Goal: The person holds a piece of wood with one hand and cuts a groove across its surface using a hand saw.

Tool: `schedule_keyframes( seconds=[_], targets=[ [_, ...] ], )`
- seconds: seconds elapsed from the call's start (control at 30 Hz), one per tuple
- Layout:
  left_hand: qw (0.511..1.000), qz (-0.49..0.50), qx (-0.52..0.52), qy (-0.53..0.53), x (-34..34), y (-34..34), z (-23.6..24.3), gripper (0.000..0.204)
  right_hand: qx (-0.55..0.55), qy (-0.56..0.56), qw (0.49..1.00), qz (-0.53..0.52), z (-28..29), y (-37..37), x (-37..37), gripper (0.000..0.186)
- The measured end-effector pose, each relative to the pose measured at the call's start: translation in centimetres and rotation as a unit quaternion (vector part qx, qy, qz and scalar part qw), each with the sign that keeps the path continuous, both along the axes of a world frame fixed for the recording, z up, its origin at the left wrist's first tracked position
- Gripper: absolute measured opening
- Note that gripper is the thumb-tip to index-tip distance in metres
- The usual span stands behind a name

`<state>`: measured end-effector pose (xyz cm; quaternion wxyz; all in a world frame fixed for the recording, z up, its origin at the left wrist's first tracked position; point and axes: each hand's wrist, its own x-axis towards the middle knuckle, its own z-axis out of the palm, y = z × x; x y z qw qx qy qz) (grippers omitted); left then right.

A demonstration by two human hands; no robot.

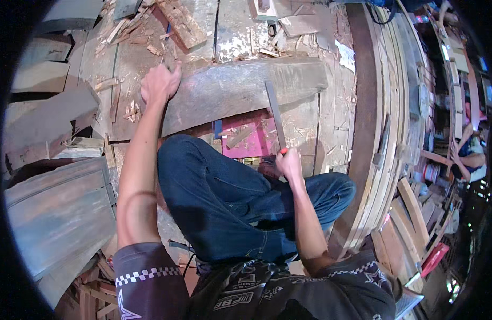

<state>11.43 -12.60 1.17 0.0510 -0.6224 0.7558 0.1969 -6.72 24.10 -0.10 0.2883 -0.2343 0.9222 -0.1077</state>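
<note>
A long, thick grey-brown wooden board (224, 85) lies crosswise in front of my knees, its right end narrowing. My left hand (159, 84) grips the board's far edge near its left end, fingers curled and partly hidden. In my right hand (290, 164), near my right knee, is a long narrow flat metal blade (276, 117) with a red handle. The fingers are wrapped round that handle. The blade points away from me, and its tip overlaps the board in view; whether they touch I cannot tell.
Wood chips and a rough wood block (182, 24) lie beyond the board. A pink sheet (256, 140) shows between board and legs. Dark wooden panels (59, 202) are stacked at left. Long planks (387, 133) run along the right, with a hammer (383, 146) on them. Another person (472, 154) is far right.
</note>
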Motion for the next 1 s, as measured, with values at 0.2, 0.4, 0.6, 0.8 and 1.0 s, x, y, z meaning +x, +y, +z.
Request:
schedule_keyframes(
  seconds=[0.2,0.4,0.6,0.8,1.0],
  targets=[
    [1.000,-0.008,0.000,0.001,-0.9,0.3,-0.1,0.071,0.018,-0.025,0.999,-0.036,-0.8,-6.4,-3.0,0.023],
    [1.000,-0.011,0.000,-0.005,-0.9,0.5,-0.1,0.074,-0.021,0.042,0.999,0.001,-1.9,-4.4,-2.3,0.033],
    [1.000,-0.016,-0.006,-0.014,-1.1,0.4,0.2,0.074,0.007,0.015,0.999,-0.043,-1.8,-2.1,-1.6,0.021],
    [1.000,-0.005,-0.002,-0.021,-1.6,0.5,-0.2,0.066,0.008,0.008,0.999,-0.033,-0.1,-9.7,-4.5,0.023],
    [0.999,-0.008,-0.016,-0.029,-0.6,-0.2,-0.5,0.070,0.034,-0.038,0.998,-0.033,0.9,-2.2,-0.3,0.022]
  ],
)
